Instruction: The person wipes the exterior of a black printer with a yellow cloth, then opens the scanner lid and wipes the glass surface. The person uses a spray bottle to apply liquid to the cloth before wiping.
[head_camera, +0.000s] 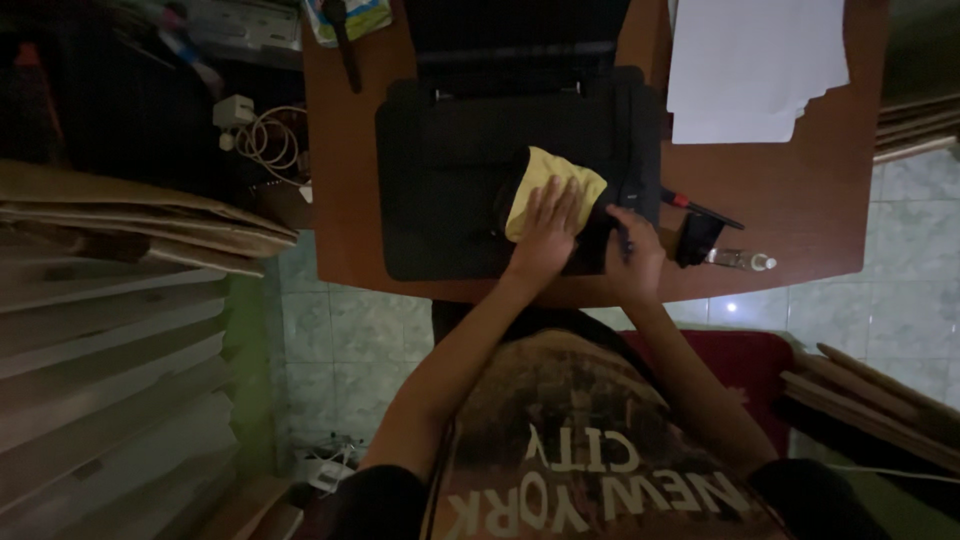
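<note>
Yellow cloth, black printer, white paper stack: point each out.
Yellow cloth (560, 180), head view, bare upper part.
Black printer (445, 190), head view, top cover left of cloth.
White paper stack (750, 65), head view, middle of top sheet.

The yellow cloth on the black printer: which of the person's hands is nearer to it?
Left. The left hand lies flat on the yellow cloth; the right hand rests beside it at the black printer's front right corner.

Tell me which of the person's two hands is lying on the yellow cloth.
The left hand lies flat on the yellow cloth atop the black printer; the right hand rests at the printer's front right corner, off the cloth.
</note>
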